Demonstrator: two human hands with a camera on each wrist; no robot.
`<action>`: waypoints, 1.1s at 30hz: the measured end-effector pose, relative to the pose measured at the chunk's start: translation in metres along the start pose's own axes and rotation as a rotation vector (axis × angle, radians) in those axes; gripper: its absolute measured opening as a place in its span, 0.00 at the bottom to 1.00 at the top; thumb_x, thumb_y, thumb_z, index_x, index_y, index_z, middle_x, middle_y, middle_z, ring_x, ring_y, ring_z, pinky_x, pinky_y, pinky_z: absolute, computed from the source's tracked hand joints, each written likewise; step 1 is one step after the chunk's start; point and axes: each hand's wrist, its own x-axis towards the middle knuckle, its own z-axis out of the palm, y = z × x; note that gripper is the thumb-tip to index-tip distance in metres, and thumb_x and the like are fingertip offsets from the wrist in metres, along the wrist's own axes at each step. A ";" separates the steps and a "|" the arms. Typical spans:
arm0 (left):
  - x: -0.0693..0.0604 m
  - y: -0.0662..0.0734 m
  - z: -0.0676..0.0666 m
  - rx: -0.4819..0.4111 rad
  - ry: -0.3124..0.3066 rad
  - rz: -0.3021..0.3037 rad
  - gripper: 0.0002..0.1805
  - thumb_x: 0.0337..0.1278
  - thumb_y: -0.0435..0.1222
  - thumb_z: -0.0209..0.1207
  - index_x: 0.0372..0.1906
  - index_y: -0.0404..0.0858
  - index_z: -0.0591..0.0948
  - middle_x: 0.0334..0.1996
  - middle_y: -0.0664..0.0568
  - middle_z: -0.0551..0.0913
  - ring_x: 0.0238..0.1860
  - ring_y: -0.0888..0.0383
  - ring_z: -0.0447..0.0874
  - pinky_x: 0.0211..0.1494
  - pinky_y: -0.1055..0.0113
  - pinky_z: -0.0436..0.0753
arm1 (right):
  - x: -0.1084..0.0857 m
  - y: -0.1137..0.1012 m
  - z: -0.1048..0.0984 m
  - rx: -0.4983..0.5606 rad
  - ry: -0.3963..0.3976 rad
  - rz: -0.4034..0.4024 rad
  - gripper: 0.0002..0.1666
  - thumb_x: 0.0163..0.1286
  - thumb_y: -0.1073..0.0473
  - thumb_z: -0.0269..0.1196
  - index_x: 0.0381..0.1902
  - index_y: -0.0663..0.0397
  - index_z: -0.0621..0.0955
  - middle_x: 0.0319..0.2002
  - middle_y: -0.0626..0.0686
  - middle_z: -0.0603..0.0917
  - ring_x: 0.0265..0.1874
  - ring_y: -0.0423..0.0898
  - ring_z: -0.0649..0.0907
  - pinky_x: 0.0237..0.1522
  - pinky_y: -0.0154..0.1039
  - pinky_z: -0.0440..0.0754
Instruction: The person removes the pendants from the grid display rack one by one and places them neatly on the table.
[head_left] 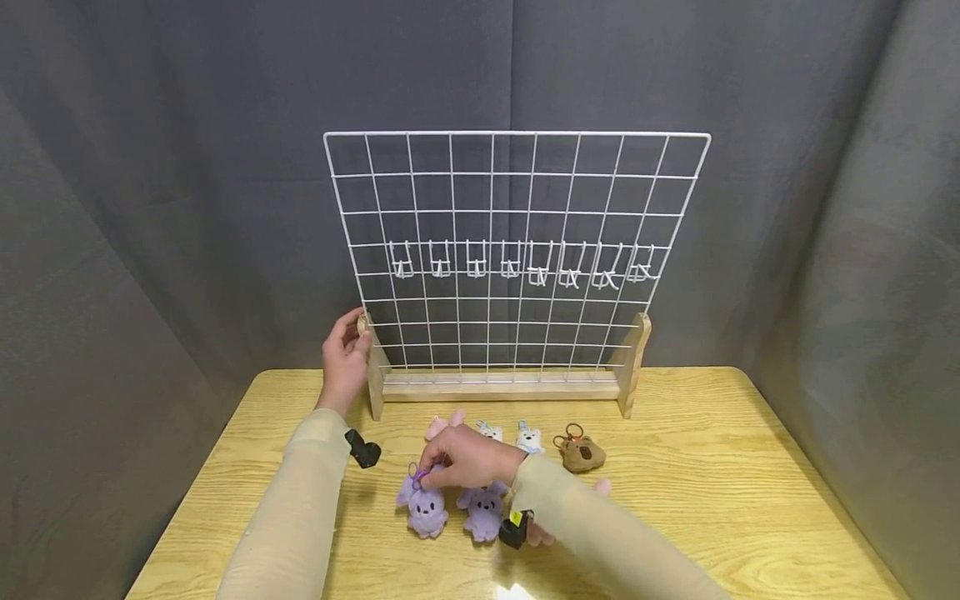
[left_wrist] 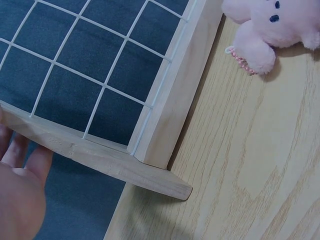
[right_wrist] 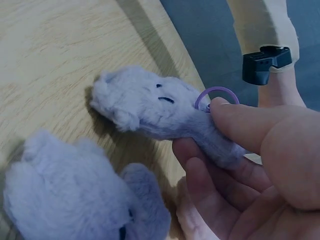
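Observation:
My right hand (head_left: 468, 457) pinches a purple plush keychain (head_left: 427, 510) near its ear and purple key ring (right_wrist: 218, 89), thumb on top and fingers beneath. A second purple plush keychain (head_left: 483, 510) lies just to the right, partly under my wrist. At the left side of a white wire grid rack (head_left: 491, 301), my left hand (head_left: 345, 358) grips the wooden side post (head_left: 372, 367). In the left wrist view some of those fingers pass behind the post (left_wrist: 75, 150). Several white hooks (head_left: 511, 268) hang in a row across the grid.
Behind my right hand lie a pink plush (head_left: 442, 425), two small white plushes (head_left: 529, 438) and a brown plush keychain (head_left: 583, 454) with rings. Another pink plush (head_left: 540, 536) is mostly hidden under the right forearm. Grey curtains (head_left: 187, 183) surround the wooden table (head_left: 697, 483).

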 end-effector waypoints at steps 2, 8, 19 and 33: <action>0.000 0.000 0.000 -0.002 0.000 -0.001 0.25 0.79 0.28 0.54 0.74 0.44 0.73 0.61 0.42 0.78 0.61 0.50 0.80 0.61 0.68 0.81 | 0.000 0.000 0.001 -0.010 -0.015 0.013 0.05 0.74 0.59 0.69 0.43 0.51 0.90 0.26 0.41 0.83 0.22 0.32 0.70 0.28 0.26 0.69; -0.001 0.001 0.000 0.008 -0.002 -0.010 0.25 0.79 0.28 0.53 0.75 0.45 0.73 0.62 0.42 0.78 0.63 0.50 0.80 0.65 0.63 0.80 | -0.001 0.001 0.004 -0.055 -0.025 0.035 0.05 0.75 0.58 0.69 0.44 0.49 0.90 0.23 0.41 0.78 0.19 0.33 0.68 0.26 0.27 0.67; 0.000 0.000 -0.001 -0.014 -0.011 -0.029 0.26 0.80 0.29 0.53 0.76 0.44 0.72 0.66 0.40 0.76 0.66 0.47 0.78 0.60 0.72 0.78 | 0.000 -0.003 0.009 -0.109 -0.062 0.054 0.07 0.76 0.58 0.68 0.45 0.51 0.90 0.23 0.39 0.79 0.18 0.33 0.68 0.25 0.27 0.66; -0.006 0.016 0.000 -0.012 -0.017 -0.029 0.26 0.79 0.27 0.52 0.76 0.41 0.72 0.65 0.36 0.76 0.65 0.45 0.78 0.57 0.75 0.78 | -0.001 -0.008 0.006 -0.182 -0.087 0.089 0.14 0.77 0.55 0.66 0.54 0.55 0.89 0.18 0.41 0.69 0.15 0.33 0.62 0.24 0.28 0.62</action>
